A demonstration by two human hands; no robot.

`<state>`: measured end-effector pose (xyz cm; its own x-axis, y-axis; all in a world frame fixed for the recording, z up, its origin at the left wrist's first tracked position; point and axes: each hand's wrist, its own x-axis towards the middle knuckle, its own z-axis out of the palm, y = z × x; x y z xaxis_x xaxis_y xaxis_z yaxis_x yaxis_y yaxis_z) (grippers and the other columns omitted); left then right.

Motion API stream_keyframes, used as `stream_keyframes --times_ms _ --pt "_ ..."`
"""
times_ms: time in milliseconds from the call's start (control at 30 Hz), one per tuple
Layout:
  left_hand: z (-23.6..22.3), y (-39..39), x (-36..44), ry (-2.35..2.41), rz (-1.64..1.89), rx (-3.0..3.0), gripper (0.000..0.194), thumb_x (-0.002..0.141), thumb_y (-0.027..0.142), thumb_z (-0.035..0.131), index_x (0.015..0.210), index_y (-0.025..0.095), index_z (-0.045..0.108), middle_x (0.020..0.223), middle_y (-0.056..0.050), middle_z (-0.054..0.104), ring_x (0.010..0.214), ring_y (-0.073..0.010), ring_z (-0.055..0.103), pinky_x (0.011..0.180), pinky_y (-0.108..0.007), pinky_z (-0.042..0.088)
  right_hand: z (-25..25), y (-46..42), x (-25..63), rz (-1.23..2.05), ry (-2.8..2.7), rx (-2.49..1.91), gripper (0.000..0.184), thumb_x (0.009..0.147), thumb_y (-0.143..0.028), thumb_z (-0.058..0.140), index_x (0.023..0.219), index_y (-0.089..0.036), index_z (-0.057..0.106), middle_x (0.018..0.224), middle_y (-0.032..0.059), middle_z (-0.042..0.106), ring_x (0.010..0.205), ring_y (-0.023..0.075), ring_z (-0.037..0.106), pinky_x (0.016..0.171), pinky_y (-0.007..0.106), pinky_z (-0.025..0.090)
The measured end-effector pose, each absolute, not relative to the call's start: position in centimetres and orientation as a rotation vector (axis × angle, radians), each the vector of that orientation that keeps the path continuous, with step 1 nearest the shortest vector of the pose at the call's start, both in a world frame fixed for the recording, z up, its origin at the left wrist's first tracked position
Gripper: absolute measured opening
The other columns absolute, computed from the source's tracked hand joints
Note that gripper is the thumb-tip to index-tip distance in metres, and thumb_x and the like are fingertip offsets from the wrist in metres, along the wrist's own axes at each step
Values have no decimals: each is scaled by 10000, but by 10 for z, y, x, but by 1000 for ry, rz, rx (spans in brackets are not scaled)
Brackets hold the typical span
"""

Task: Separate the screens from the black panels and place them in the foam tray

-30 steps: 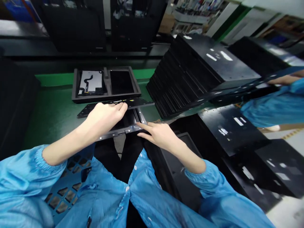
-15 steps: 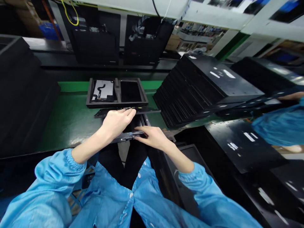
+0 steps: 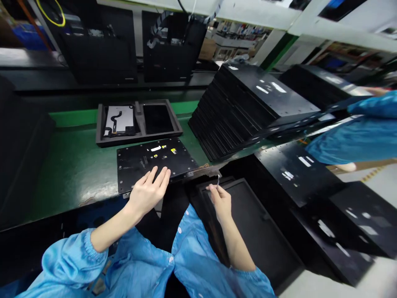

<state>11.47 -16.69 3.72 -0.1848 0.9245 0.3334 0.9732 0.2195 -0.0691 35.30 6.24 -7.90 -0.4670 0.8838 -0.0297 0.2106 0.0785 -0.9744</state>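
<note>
A flat black case (image 3: 136, 159) with studs along its edges and white and yellow labels lies shut at the front of the green bench. My left hand (image 3: 149, 186) rests on its near part, fingers stretched out over the lid. Away to the right of the case, my right hand (image 3: 221, 200) pinches a small, thin, shiny piece (image 3: 218, 180) between thumb and fingers. Its exact kind is too small to tell. Below that hand is a dark shallow tray (image 3: 248, 207).
Behind the case stands a grey two-compartment foam tray (image 3: 138, 140) holding flat screen panels (image 3: 120, 119). A tall stack of black cases (image 3: 245, 103) leans at the right, with more cases (image 3: 297, 174) beyond. A co-worker's blue sleeve (image 3: 356, 136) reaches in at far right.
The case's lid, tilted up under my left hand before, now lies flat. My right hand has moved from the case's front edge out to the right. The view has turned rightward.
</note>
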Motion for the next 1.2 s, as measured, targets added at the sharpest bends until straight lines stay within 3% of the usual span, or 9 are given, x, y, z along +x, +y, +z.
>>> stream_keyframes --times_ms 167,267,367,467,600,733,933,1067,1200 --pt "34 -164 113 -2161 -113 -1867 556 1034 -4 446 1442 207 760 1485 -89 747 1333 -311 750 837 -384 712 -63 67 321 1571 -1558 -1014 549 916 -701 771 916 -153 744 544 -99 332 496 79 241 498 256 168" --pt "41 -169 110 -2129 -145 -1870 418 1093 110 492 1371 203 789 1386 -100 805 1249 -302 785 1081 -483 662 -51 67 303 1580 -1504 -944 512 953 -674 739 911 -164 732 549 -95 337 499 83 240 496 262 178" --pt "54 -183 103 -2167 -271 -1821 380 1124 234 525 1423 256 759 1413 -75 795 1284 -294 765 1312 -582 474 -42 66 291 1560 -1571 -934 498 957 -659 731 931 -162 747 564 -87 353 514 90 267 503 260 212" --pt "56 -201 94 -2307 -307 -1709 436 1111 368 577 1521 278 697 1584 -107 680 1434 -342 673 1337 -625 422 -37 68 282 1563 -1732 -904 496 949 -638 752 1037 -150 777 632 -59 460 582 107 391 555 253 324" --pt "25 -215 88 -2476 -202 -1609 713 1018 470 729 1679 279 542 1784 -177 401 1643 -479 400 1321 -796 312 -42 69 273 1662 -1905 -851 587 1011 -648 675 1306 -143 716 708 -16 619 685 147 546 637 262 416" --pt "-8 -222 82 -2459 -164 -1625 756 1065 404 670 1760 279 400 1817 -140 332 1705 -464 254 1294 -805 346 -47 59 265 1814 -1815 -873 790 976 -688 707 1535 -148 567 797 34 719 671 173 600 577 271 410" --pt "-15 -225 77 -2410 -272 -1644 757 1067 445 668 1758 291 400 1804 -118 368 1701 -446 256 1287 -748 411 -37 49 261 1929 -1668 -939 844 876 -632 858 1529 -161 609 642 -44 583 496 98 394 494 264 341" --pt "-10 -225 78 -2428 -351 -1639 825 1039 417 719 1772 322 352 1792 -124 393 1696 -445 264 1275 -765 415 -31 53 262 1941 -1676 -938 860 848 -635 880 1512 -155 618 678 -23 640 463 66 307 458 254 278" --pt "-3 -225 76 -2420 -445 -1636 810 1034 432 730 1759 347 381 1764 -117 451 1684 -438 299 1262 -749 445 -21 58 260 1923 -1692 -939 832 845 -627 888 1494 -168 639 812 38 741 456 54 311 433 257 223"
